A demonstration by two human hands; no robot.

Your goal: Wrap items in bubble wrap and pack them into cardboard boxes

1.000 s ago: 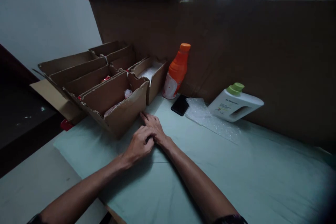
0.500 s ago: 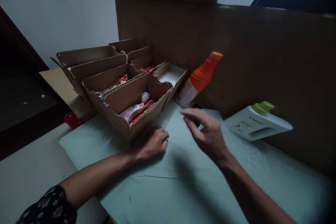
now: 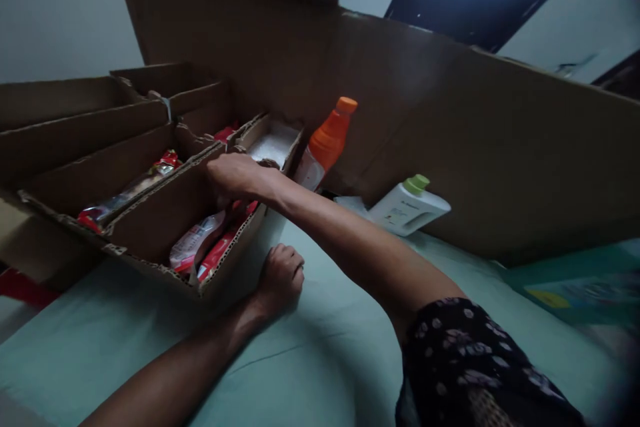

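Observation:
My right hand (image 3: pixel 235 177) reaches into the front compartment of a cardboard divided box (image 3: pixel 165 270). Its fingers point down and their tips are hidden, so I cannot tell whether they hold anything. Just below the hand lie a clear plastic packet with a pink end (image 3: pixel 197 241) and a red packet (image 3: pixel 220 250). My left hand (image 3: pixel 283 273) rests as a loose fist on the pale green cloth (image 3: pixel 320 373), right of the box's front corner, with nothing visible in it.
An orange bottle (image 3: pixel 327 140) stands behind my right forearm. Farther right is a white jug with a green cap (image 3: pixel 410 207), against a brown cardboard panel (image 3: pixel 450 127). Shiny red-ended packets (image 3: pixel 135 190) lie in another compartment. A green printed object (image 3: pixel 575 287) is at right.
My right hand has moved left from above the cloth into the box's front compartment. My left hand stays resting on the cloth. The view has turned to the right.

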